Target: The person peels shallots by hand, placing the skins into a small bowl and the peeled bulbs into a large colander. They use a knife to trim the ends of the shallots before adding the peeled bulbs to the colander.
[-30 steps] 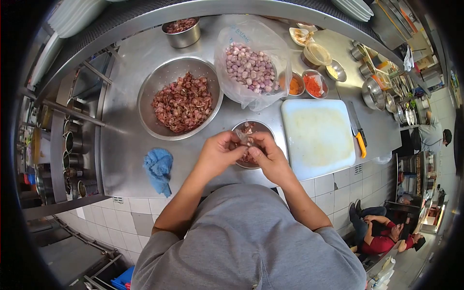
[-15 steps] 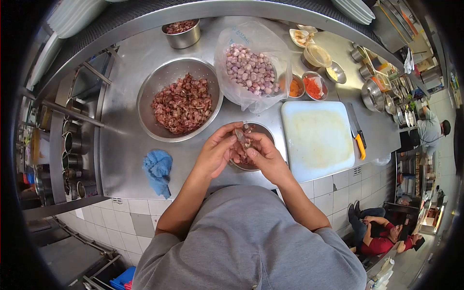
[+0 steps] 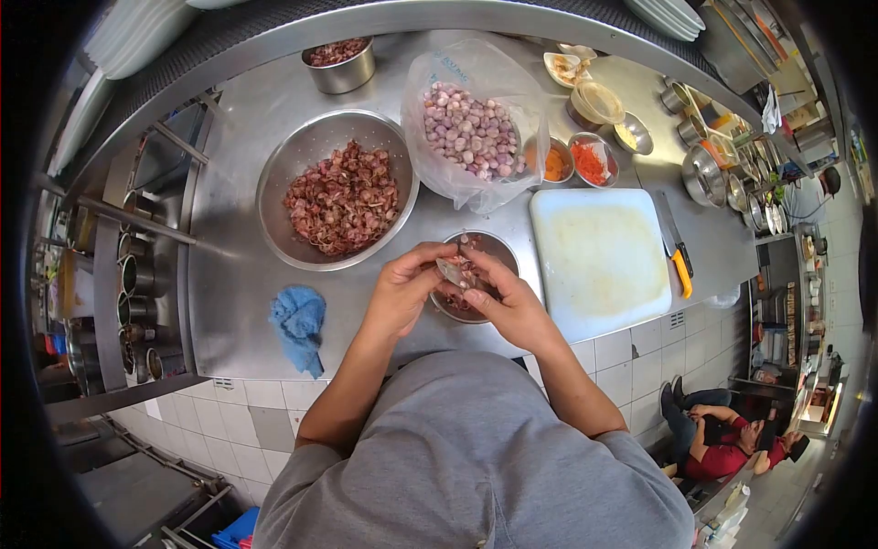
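Observation:
Over a small metal bowl (image 3: pixel 468 318) holding reddish skins, my left hand (image 3: pixel 402 291) pinches a small pale shallot (image 3: pixel 450 270) between thumb and fingers. My right hand (image 3: pixel 508 300) meets it from the other side, with thumb and fingertips closed on the same shallot. The fingers partly cover the shallot, so its far side is hidden. Beyond the left hand stands a large steel bowl (image 3: pixel 274 222) of unpeeled red shallots (image 3: pixel 343 199). Past the small bowl, a clear plastic bag (image 3: pixel 485 194) contains many peeled, pale purple shallots (image 3: pixel 471 133).
Right of the hands lies a white cutting board (image 3: pixel 601 261), with a yellow-handled knife (image 3: pixel 681 270) beside it. A blue cloth (image 3: pixel 298 322) rests near the left front edge. Small bowls, one with chopped red pieces (image 3: pixel 590 163), line the back. Two seated people (image 3: pixel 722 448) are at lower right.
Both hands have shifted slightly, and the shallot between them is tilted differently and a little lower. At far right, the standing person has moved mostly out of sight.

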`<state>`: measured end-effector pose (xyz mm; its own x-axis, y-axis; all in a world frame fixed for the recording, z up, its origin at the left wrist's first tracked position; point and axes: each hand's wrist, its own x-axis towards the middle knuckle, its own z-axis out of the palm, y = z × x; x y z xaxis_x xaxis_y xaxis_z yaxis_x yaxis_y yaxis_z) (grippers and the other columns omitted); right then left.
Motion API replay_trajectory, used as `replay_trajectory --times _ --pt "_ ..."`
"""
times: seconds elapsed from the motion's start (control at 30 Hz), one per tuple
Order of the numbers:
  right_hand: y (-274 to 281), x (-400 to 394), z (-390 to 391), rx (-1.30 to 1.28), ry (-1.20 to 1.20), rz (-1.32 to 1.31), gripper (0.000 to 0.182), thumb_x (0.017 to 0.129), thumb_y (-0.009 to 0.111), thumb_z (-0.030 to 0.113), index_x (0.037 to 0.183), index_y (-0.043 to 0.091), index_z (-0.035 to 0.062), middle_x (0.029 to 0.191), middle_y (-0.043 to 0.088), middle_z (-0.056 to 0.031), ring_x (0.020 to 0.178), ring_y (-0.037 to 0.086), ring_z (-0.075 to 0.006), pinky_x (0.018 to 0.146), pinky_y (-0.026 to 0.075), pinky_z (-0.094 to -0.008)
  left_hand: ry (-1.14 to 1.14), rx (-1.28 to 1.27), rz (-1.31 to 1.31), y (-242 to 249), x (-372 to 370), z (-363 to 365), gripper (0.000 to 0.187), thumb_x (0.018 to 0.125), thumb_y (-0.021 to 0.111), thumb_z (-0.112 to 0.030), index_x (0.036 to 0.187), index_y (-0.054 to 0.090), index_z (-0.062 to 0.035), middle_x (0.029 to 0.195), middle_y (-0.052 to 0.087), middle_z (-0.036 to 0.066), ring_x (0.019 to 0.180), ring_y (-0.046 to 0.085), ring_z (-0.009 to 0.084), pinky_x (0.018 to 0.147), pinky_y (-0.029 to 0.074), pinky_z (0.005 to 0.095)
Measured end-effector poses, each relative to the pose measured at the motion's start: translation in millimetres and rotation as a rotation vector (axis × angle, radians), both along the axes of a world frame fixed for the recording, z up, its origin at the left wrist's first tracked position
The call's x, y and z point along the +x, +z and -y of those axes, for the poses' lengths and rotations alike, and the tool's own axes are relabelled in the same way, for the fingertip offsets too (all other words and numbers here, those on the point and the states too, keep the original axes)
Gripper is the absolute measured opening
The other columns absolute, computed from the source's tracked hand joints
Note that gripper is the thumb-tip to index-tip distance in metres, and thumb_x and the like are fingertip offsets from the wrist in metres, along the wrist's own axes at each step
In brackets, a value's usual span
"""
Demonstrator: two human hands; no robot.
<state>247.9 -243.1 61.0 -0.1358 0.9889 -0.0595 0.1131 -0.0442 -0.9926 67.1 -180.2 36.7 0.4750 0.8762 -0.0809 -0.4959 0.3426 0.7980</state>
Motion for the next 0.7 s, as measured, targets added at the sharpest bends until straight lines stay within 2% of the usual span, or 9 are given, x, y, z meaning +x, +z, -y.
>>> replay_trajectory --times 0.2,0.4,0.5,0.57,0.6,0.63,0.67,0.7 --pt "0.1 1.2 2.4 0.024 0.038 0.056 0.05 0.093 0.061 0.014 0.14 0.045 0.0048 0.131 0.058 -0.0132 0.123 0.053 -0.0227 0.105 0.038 -0.0337 0.018 -0.021 0.028 -10.9 -1.1 0.2 0.025 0.089 0.058 0.007 0.112 0.062 0.0002 0.108 0.066 0.009 0.094 0.064 0.0146 0.078 0.055 0.0266" --pt "-12.2 -8.5 6.3 0.006 -0.03 -0.167 0.045 0.093 0.06 0.01 0.135 0.046 0.0031 0.129 0.058 -0.0105 0.119 0.054 -0.0205 0.104 0.039 -0.033 0.055 0.055 -0.033 -13.0 4.4 7.4 0.024 0.088 0.058 0.008 0.111 0.061 0.0006 0.108 0.066 0.011 0.096 0.064 0.0152 0.081 0.055 0.0275" --pt "-16.1 -11.5 5.6 0.077 -0.095 -0.143 0.039 0.095 0.058 0.009 0.132 0.045 0.0035 0.121 0.059 -0.0084 0.111 0.057 -0.018 0.098 0.043 -0.0312 0.099 0.111 -0.029 -10.4 12.1 11.7 0.024 0.088 0.057 0.008 0.11 0.06 0.0008 0.109 0.066 0.011 0.098 0.064 0.0157 0.085 0.054 0.0284" --pt "-13.4 -10.6 5.0 -0.009 -0.097 -0.307 0.032 0.097 0.055 0.009 0.128 0.046 0.0051 0.114 0.06 -0.0067 0.102 0.057 -0.0131 0.09 0.045 -0.0276 0.125 0.17 -0.02 -10.2 17.8 15.7 0.023 0.089 0.057 0.009 0.111 0.06 0.0007 0.11 0.065 0.01 0.096 0.064 0.0151 0.086 0.053 0.0282" --pt "-8.8 -10.3 4.0 -0.009 -0.097 -0.307 0.032 0.097 0.055 0.009 0.128 0.046 0.0051 0.114 0.06 -0.0067 0.102 0.057 -0.0131 0.09 0.045 -0.0276 0.149 0.274 -0.029 -11.0 20.7 18.1 0.024 0.089 0.057 0.01 0.111 0.06 0.0009 0.113 0.064 0.011 0.099 0.064 0.0159 0.088 0.053 0.0289" --pt "-2.1 -10.2 2.6 -0.074 -0.107 -0.41 0.027 0.098 0.054 0.01 0.125 0.047 0.0067 0.105 0.059 -0.0038 0.091 0.054 -0.0096 0.079 0.045 -0.0248 0.172 0.377 -0.037 -12.3 22.1 19.3 0.025 0.089 0.056 0.01 0.112 0.059 0.0012 0.115 0.063 0.012 0.101 0.063 0.0167 0.09 0.052 0.0296" --pt "1.5 -9.5 1.6 -0.139 -0.116 -0.512 0.023 0.099 0.053 0.012 0.121 0.048 0.0083 0.096 0.058 -0.0009 0.08 0.052 -0.0061 0.068 0.044 -0.0219 0.171 0.378 -0.037 -14.8 22.3 18.5 0.025 0.089 0.056 0.01 0.112 0.059 0.0012 0.115 0.063 0.012 0.101 0.063 0.0167 0.09 0.052 0.0296" --pt "0.0 -7.6 1.0 -0.137 -0.119 -0.513 0.023 0.099 0.053 0.012 0.121 0.048 0.0083 0.096 0.058 -0.0009 0.08 0.052 -0.0061 0.068 0.044 -0.0219 0.152 0.336 -0.036 -15.7 22.6 16.5 0.024 0.091 0.055 0.009 0.113 0.058 0.0015 0.117 0.062 0.013 0.104 0.063 0.0178 0.09 0.053 0.0307"
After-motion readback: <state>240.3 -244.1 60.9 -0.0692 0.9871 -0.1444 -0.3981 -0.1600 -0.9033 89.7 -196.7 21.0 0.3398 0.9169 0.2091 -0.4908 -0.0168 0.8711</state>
